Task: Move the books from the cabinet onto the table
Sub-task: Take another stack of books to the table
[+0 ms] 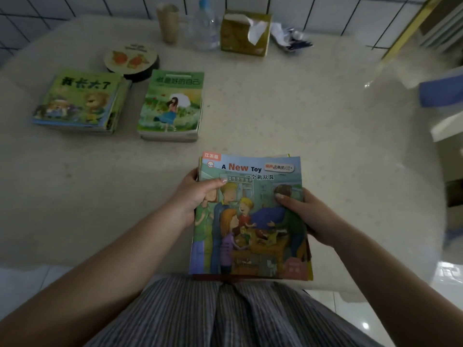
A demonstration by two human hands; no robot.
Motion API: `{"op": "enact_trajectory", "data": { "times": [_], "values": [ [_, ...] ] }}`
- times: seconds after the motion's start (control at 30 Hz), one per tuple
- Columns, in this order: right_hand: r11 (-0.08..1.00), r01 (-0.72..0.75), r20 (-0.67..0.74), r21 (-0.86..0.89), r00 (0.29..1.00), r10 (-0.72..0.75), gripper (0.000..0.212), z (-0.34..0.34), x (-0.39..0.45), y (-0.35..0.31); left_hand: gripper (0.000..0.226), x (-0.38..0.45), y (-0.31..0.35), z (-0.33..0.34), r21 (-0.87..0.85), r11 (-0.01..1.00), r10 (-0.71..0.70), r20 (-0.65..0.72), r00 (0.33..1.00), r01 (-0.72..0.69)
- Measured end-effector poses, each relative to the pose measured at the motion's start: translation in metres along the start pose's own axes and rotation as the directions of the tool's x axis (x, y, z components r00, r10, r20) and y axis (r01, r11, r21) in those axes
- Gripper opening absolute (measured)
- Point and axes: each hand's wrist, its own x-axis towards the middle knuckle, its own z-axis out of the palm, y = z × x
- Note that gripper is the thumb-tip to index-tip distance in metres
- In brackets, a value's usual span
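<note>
A stack of thin picture books [250,234], topped by a blue cover reading "A New Toy", hangs over the near edge of the pale table [275,116]. My left hand [198,194] grips its left side, thumb on the cover. My right hand [308,214] grips its right side the same way. Two other stacks lie on the table at the far left: one with a green lion cover [80,101], one with a green cover showing a girl under an umbrella [172,106].
Behind the stacks sits a round tin [130,58]. Along the tiled back wall stand a paper cup [167,21], a clear bottle [204,26], a yellow tissue box [244,33] and crumpled wrappers [290,36]. A blue-and-white object [443,96] lies at the right edge.
</note>
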Motion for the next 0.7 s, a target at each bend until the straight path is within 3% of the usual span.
{"op": "enact_trajectory", "data": {
  "times": [0.07,0.2,0.4,0.6,0.7],
  "values": [
    [1.000,-0.001,0.007,0.013,1.000,0.001,0.042,-0.016,0.014,-0.009,0.030,0.019,0.010,0.013,0.032,0.999,0.009,-0.011,1.000,-0.008],
    [0.999,-0.025,-0.026,0.046,0.999,0.026,0.067,-0.041,0.049,-0.031,0.023,0.056,0.039,0.037,0.076,0.997,0.022,0.000,1.000,-0.022],
    [0.997,0.023,-0.047,0.069,0.999,-0.020,0.052,-0.065,0.104,-0.073,0.028,0.117,0.086,0.060,0.120,0.993,0.010,-0.013,1.000,-0.009],
    [0.999,0.034,-0.104,0.016,0.994,-0.032,0.061,-0.080,0.163,-0.114,0.018,0.175,0.124,0.069,0.156,0.987,-0.030,-0.011,0.999,0.031],
    [0.999,0.051,-0.087,0.002,0.995,-0.051,0.038,-0.080,0.184,-0.128,0.016,0.197,0.136,0.071,0.194,0.980,-0.034,-0.015,0.999,0.036]
  ]
}}
